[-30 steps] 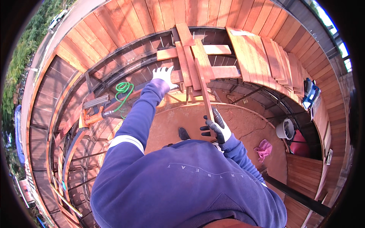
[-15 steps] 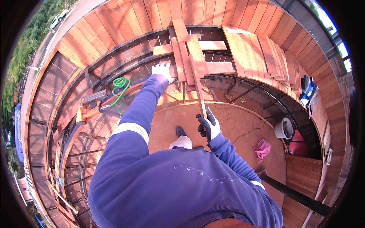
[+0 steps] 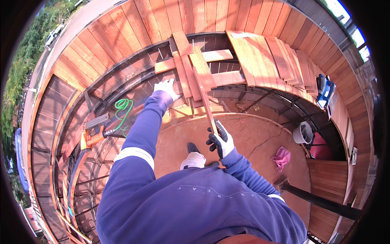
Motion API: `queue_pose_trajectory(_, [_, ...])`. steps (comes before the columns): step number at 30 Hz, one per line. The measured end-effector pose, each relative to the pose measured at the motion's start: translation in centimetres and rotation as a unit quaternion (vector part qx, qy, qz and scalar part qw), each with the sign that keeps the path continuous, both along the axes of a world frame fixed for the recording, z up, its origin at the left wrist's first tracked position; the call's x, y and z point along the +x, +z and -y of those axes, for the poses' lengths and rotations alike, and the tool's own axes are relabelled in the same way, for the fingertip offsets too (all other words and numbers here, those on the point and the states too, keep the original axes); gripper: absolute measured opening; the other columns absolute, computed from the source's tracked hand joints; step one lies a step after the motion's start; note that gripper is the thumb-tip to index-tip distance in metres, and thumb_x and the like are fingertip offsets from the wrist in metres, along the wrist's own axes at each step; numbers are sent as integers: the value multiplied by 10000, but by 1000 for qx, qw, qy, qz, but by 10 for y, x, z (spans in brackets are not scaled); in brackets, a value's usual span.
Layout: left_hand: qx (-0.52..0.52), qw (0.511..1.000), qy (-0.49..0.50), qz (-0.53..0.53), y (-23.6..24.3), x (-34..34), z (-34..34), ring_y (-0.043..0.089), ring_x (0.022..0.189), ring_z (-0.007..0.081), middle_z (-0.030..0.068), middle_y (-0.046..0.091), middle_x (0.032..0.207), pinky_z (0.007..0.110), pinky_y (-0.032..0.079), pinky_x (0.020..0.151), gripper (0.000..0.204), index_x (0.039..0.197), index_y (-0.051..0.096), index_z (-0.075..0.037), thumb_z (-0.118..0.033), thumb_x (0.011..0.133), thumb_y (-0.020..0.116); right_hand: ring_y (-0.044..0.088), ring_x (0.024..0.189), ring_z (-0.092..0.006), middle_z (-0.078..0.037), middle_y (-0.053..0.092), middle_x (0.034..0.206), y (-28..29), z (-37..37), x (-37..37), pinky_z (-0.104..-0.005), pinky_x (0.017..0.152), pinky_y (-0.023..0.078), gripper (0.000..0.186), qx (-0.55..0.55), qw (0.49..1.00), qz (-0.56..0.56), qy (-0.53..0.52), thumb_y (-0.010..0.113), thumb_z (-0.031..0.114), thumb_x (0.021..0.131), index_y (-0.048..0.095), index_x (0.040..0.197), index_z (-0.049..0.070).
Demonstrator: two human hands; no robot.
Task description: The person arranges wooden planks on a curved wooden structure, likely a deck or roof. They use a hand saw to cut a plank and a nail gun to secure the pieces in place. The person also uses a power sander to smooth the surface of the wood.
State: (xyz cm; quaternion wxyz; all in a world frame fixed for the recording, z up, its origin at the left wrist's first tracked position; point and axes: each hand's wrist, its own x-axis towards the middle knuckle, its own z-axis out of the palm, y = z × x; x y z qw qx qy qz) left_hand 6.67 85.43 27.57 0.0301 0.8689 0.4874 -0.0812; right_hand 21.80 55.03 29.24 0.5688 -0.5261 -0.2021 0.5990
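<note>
My right hand (image 3: 220, 140), in a white glove with black fingers, is closed around the near end of a narrow wooden strip (image 3: 206, 103). The strip slants away from me, its far part resting on a stack of loose boards. My left hand (image 3: 166, 88), in a pale glove, lies with fingers spread at the left end of a lower cross board (image 3: 229, 78). An upper cross board (image 3: 164, 66) runs beneath the stack too. Lengthwise over both lie a wide board (image 3: 202, 67) and several narrower boards (image 3: 183, 75), spanning a gap in the curved dark frame (image 3: 142, 75).
An orange nail gun (image 3: 93, 138) with a coiled green hose (image 3: 122, 105) lies on the frame at left. Stacked planks (image 3: 280, 61) and a blue tool (image 3: 326, 92) sit at right. Below are a grey bucket (image 3: 301, 133), a pink bag (image 3: 281, 157) and a black post (image 3: 321, 199).
The whole view has shifted slightly, so the boards appear a little farther left and lower. Both hands stay in nearly the same places, the right one still holding the strip.
</note>
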Motion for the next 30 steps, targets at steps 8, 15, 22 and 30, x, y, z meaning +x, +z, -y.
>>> queue_pose_trajectory(8, [34,997,-29,67,-25,-6,-13,612,1146,333,164,640,1233,468,478,973,679,1234,584,-66,-563,776,656,562,744,-83,-60,575,1233,6,-1,3,-211,572,443,701,-12,1000,-3,-1,667,124,907,359,1535,151])
queue_pose_trajectory(15, [71,991,-50,105,-27,3,-5,620,1114,350,162,649,1204,490,483,941,630,1200,603,-96,-544,765,683,545,735,-77,-51,584,1210,10,5,18,-201,564,425,674,-6,1000,-4,-18,672,132,885,417,1509,160])
queue_pose_trajectory(22, [43,992,-63,100,-28,11,-9,630,1098,353,174,639,1230,456,490,939,681,1218,594,-64,-575,774,673,558,739,-87,-74,577,1218,5,7,10,-210,568,445,684,-5,1000,11,-26,686,145,885,411,1511,158])
queue_pose_trajectory(30, [18,999,-27,11,-17,22,-8,619,1155,316,165,595,1327,434,479,979,846,1378,490,-54,-647,789,621,616,796,-129,-105,575,1245,3,4,11,-257,605,516,677,0,1000,6,-28,670,130,911,382,1524,148])
